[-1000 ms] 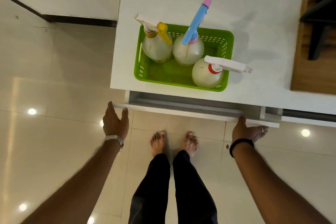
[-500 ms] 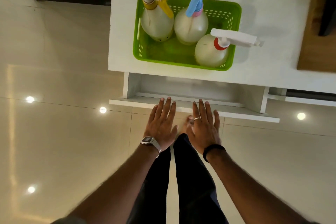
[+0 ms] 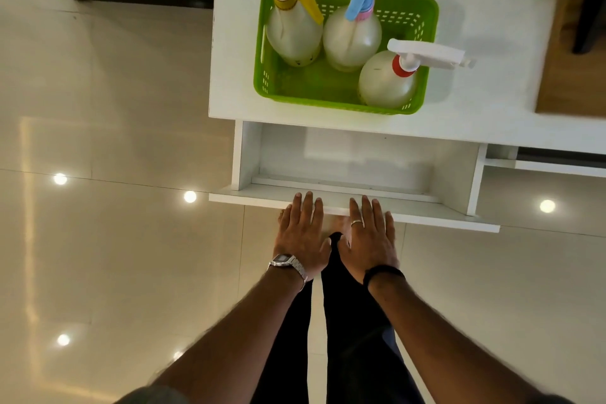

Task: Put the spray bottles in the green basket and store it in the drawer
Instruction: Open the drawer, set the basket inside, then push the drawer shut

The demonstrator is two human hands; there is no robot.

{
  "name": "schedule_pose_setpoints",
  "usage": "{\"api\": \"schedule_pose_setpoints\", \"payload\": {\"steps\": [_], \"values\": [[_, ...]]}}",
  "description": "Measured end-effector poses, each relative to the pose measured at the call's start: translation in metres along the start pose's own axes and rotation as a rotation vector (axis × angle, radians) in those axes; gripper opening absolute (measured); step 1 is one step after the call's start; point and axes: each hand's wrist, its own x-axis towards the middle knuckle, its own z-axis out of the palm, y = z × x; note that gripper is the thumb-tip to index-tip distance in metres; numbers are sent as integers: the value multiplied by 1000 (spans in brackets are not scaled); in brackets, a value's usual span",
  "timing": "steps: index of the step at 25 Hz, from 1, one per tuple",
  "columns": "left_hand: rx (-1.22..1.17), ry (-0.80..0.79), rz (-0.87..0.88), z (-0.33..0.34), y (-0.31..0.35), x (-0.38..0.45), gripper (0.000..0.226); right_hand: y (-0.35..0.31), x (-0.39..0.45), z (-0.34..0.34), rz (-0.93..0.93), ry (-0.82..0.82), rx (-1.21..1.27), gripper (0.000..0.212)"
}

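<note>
A green basket (image 3: 306, 88) stands on the white cabinet top (image 3: 485, 82) near its front edge. Inside it stand three spray bottles: one with a yellow trigger (image 3: 293, 33), one with a blue trigger (image 3: 352, 38) and one with a white trigger and red collar (image 3: 388, 84). Below the top, the white drawer (image 3: 354, 203) is pulled out and looks empty. My left hand (image 3: 301, 233) and my right hand (image 3: 369, 236) are flat and side by side, fingers spread, fingertips over the middle of the drawer's front edge. Neither hand holds anything.
Glossy beige floor tiles with light reflections spread to the left and below. A wooden surface (image 3: 570, 75) with a dark object lies at the right edge. A second drawer slot (image 3: 557, 161) shows to the right. My dark-trousered legs (image 3: 344, 321) are beneath my hands.
The drawer has slid further out. My hands left its outer corners and came together at the middle of its front edge. The view moved closer to the cabinet.
</note>
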Motion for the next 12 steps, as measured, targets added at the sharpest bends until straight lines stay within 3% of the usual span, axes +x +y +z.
{"api": "schedule_pose_setpoints", "payload": {"steps": [12], "values": [[27, -94, -11, 41, -3, -48, 78, 0, -52, 42, 28, -99, -2, 75]]}}
